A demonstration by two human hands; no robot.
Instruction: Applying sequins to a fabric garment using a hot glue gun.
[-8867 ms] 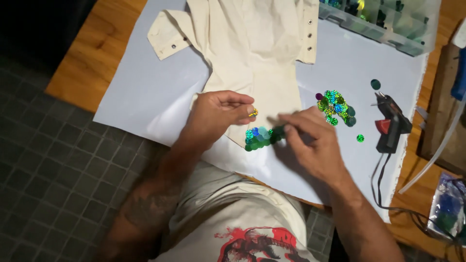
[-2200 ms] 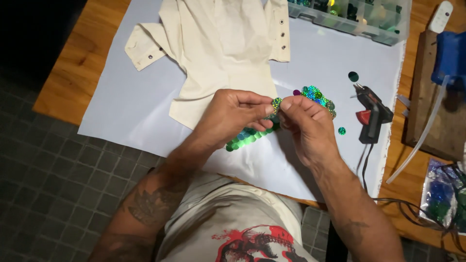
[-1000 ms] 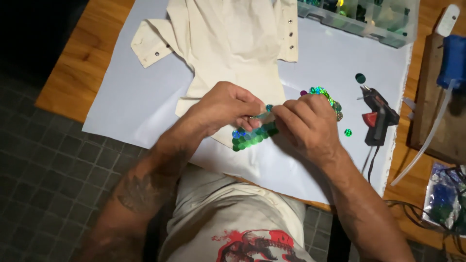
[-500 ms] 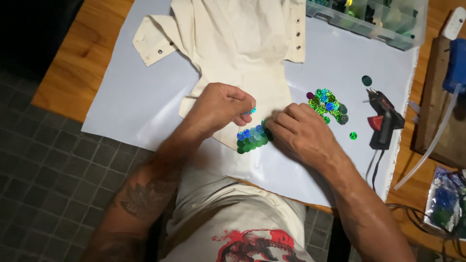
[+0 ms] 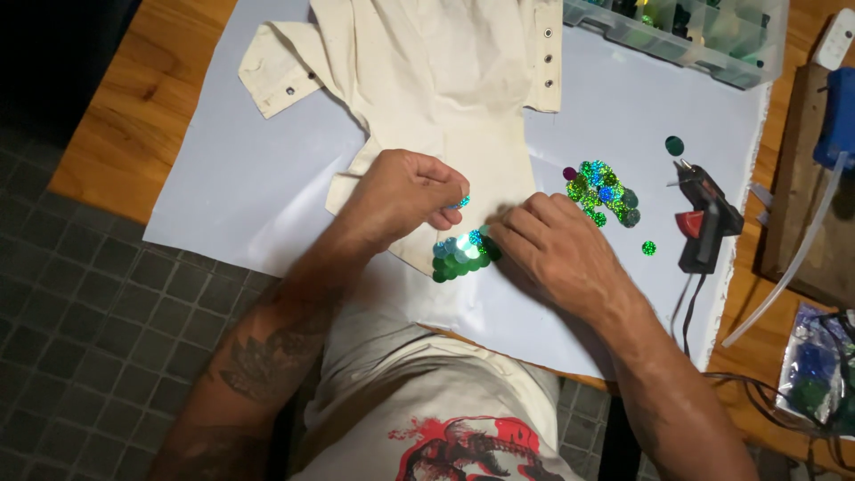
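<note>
Our left hand [image 5: 405,191] pinches a small blue-green sequin [image 5: 463,202] between its fingertips, just above the sequin cluster [image 5: 459,256] stuck on the cream garment's [image 5: 436,80] lower tip. Our right hand [image 5: 557,249] presses curled fingers on that cluster's right edge. Loose sequins [image 5: 601,189] and a glue gun [image 5: 708,223] lie toward the white sheet's [image 5: 240,178] right edge.

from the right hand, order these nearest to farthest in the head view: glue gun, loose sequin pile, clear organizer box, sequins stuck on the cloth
1. Sequins stuck on the cloth: at the fingertips of the right hand, on its left.
2. Loose sequin pile: just above the hand.
3. Glue gun: to the right, on the white sheet.
4. Clear organizer box: top right corner.
</note>
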